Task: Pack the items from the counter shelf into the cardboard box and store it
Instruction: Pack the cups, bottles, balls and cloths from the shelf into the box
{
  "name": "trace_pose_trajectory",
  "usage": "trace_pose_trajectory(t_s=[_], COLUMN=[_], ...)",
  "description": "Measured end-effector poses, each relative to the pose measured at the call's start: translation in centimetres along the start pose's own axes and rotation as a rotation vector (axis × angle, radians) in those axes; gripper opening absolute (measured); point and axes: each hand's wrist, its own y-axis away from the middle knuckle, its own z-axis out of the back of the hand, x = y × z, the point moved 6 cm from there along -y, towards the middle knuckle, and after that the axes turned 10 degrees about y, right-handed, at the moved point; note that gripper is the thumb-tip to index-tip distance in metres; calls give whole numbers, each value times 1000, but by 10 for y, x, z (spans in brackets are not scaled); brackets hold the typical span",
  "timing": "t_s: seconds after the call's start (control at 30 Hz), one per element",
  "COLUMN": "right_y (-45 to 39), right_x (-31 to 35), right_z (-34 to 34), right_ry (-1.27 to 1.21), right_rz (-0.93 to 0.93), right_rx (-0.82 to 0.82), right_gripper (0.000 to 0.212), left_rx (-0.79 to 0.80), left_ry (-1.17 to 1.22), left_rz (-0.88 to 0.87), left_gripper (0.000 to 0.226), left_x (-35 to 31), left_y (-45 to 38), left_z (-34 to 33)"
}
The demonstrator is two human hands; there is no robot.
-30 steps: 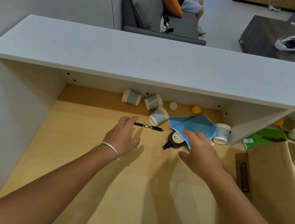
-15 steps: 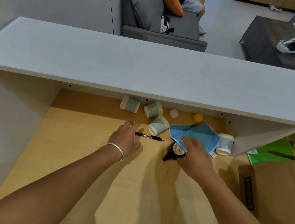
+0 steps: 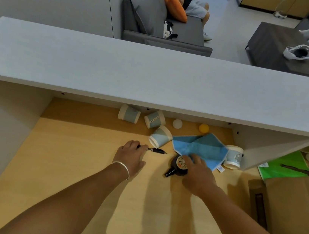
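On the wooden shelf floor (image 3: 83, 166) lie a black pen (image 3: 157, 150), a round black bottle (image 3: 176, 166), a blue cloth (image 3: 201, 147) and several tipped paper cups (image 3: 159, 136). My left hand (image 3: 131, 156), with a silver bracelet, rests its fingertips on the pen's left end. Over the bottle's right side my right hand (image 3: 198, 173) lies with fingers stretched, its fingertips at the cloth's near edge. The cardboard box (image 3: 291, 211) stands at the right, partly out of view.
A white ball (image 3: 177, 123) and an orange ball (image 3: 204, 128) lie at the back wall. The grey counter top (image 3: 155, 77) overhangs the shelf. A white divider (image 3: 275, 151) separates the right compartment, which holds a green sheet (image 3: 282, 164).
Both hands have reached further in. My left fingertips now cover the pen's left end, and my right hand has settled on the black bottle by the cloth.
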Motion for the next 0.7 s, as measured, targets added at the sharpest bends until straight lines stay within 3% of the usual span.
trace_pose_trajectory(t_s=[0.17, 0.33, 0.7], right_y=[-6, -20, -33], right_x=[-6, -9, 2], right_z=[-5, -7, -13], right_ry=[-18, -35, -35], right_rz=[-15, 10, 43], right_rx=[-76, -67, -100], right_gripper=[66, 81, 85], left_rx=[-37, -61, -82], left_ry=[3, -18, 20], left_rz=[23, 36, 45], left_gripper=[45, 28, 26], left_x=[3, 0, 1], left_y=[-2, -9, -8], left_z=[3, 5, 4])
